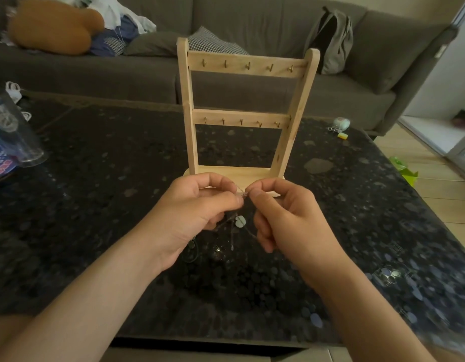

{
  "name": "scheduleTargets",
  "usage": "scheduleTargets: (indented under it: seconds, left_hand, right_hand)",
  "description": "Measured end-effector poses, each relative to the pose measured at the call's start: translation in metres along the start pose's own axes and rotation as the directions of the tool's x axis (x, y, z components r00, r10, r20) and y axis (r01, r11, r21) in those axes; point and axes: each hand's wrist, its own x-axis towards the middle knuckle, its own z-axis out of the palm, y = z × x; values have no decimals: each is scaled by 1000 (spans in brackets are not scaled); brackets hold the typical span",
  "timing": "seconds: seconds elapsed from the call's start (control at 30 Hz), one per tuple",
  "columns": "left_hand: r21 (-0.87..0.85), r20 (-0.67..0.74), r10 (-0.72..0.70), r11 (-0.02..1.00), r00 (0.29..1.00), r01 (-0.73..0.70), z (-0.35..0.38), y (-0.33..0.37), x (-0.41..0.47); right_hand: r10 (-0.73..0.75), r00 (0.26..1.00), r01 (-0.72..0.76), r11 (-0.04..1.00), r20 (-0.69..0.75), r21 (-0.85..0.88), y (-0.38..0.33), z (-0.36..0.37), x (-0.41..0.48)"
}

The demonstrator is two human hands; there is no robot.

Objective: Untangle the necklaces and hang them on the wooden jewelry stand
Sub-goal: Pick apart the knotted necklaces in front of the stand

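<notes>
**Step in hand:** untangling. The necklaces (232, 231) are held as one knotted bunch above the near middle of the counter (95, 210), just in front of the stand's base. A fine chain is pinched between thumb and forefinger of the left hand (197, 205) and of the right hand (281, 212), the fingertips nearly meeting at the knot. Both grips are thus clenched on chain, with the other fingers curled. Strands and a pale round pendant (239, 221) are seen hanging below the hands. A dark cord (192, 253) is trailed onto the counter under the left wrist. The number of necklaces in the bunch cannot be told.

**Wooden jewelry stand** (247, 113): upright at the centre of the counter, just beyond the hands. Two rails are each fitted with a row of brass hooks (248, 66). Nothing is hung on any hook, so the hanging is judged not yet begun.

**Next move, as judged:** the pinched strands are to be drawn gently apart and one chain worked free. Fine links may be tightened or snapped if pulled hard.

**Surroundings:**
- A clear plastic container (17, 131) is placed at the far left.
- A pale keyring (340, 124) and a small yellow item (342, 136) are placed at the far right.
- A grey sofa (278, 95) is set behind, with an orange cushion (53, 27) and a backpack (330, 40) on it.

**Obstructions:** none are seen between hands and stand. The pendant and trailing cord are judged likely to catch.
</notes>
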Motion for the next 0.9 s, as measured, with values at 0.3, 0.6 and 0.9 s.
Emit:
scheduleTargets:
  seconds: [0.3,0.6,0.9]
  left_hand:
    - [-49,18,39,998,999,-38,6,0,-9]
    - [7,-10,46,999,999,-46,12,-4,-18]
    - [119,-51,131,985,990,-124,18,-3,-32]
  right_hand:
    - [-8,997,23,978,-72,210,4,-3,-12]
    - [-208,969,183,967,-133,-179,19,-9,-28]
    - [-297,937,249,937,-182,-245,20,-9,-35]
